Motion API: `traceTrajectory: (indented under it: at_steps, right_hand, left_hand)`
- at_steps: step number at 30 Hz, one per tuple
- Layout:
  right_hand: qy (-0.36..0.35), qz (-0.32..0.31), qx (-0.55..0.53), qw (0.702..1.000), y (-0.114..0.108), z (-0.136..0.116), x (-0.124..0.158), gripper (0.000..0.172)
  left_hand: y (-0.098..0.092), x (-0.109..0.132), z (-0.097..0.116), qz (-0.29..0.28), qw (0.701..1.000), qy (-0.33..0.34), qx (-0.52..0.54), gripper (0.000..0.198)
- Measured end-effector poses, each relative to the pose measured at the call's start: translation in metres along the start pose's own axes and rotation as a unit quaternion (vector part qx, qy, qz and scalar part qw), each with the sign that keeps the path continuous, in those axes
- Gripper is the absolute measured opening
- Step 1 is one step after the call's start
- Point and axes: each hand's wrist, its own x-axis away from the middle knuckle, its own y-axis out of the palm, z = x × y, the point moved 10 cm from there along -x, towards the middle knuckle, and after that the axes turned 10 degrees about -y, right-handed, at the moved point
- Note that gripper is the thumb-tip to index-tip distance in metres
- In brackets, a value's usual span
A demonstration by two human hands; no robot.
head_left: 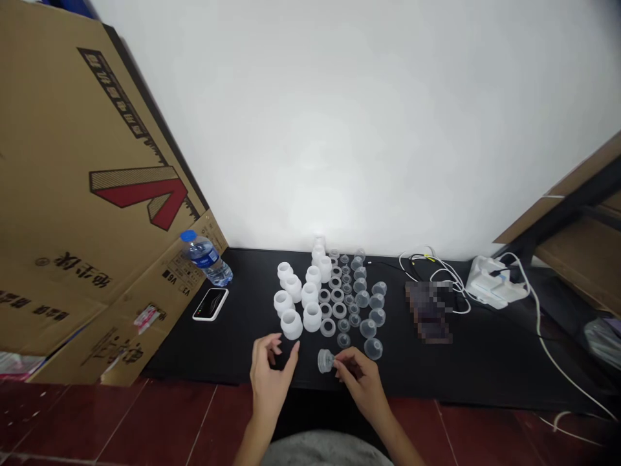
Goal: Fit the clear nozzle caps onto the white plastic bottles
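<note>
By smooth, round white pots (pixel 292 329), the left hand (pixel 270 377) curves half open, empty; the right hand (pixel 361 380) pinches a ridged clear piece (pixel 325 361).

1 translucent ringed piece (pixel 325 361) (held sideways), near white jars (pixel 292 327).

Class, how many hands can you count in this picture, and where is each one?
2. The left hand is open just below the white containers; the right hand, beside it, pinches a clear plastic piece. Neither is hidden.
</note>
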Motion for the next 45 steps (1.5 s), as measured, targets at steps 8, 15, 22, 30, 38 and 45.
traceTrajectory:
  at_steps: [8, 15, 22, 30, 38, 45]
  right_hand:
    - [-0.086, -0.012, 0.112, 0.99, 0.011, -0.017, 0.002, 0.025]
    - [-0.079, -0.002, 0.087, 0.993, 0.007, -0.012, -0.001, 0.024]
    - [0.006, 0.044, -0.038, 0.998, -0.003, 0.003, 0.0, 0.025]
    - [0.016, 0.108, -0.095, 0.989, -0.022, 0.004, 0.0, 0.026]
    - [0.02, 0.09, -0.091, 0.992, -0.019, 0.005, -0.001, 0.024]
    - [0.025, 0.088, -0.089, 0.992, -0.019, 0.004, -0.003, 0.02]
  left_hand:
    - [0.015, -0.019, 0.001, -0.009, 0.996, -0.013, -0.083, 0.048]
    - [0.025, -0.003, -0.013, -0.194, 0.975, -0.034, 0.106, 0.039]
    - [0.024, -0.02, -0.017, -0.252, 0.936, -0.082, 0.233, 0.056]
    - [0.026, -0.023, -0.043, -0.199, 0.928, -0.145, 0.279, 0.056]
    - [0.035, -0.018, -0.031, -0.244, 0.915, -0.136, 0.291, 0.056]
    - [0.04, -0.014, -0.033, -0.265, 0.913, -0.136, 0.28, 0.056]
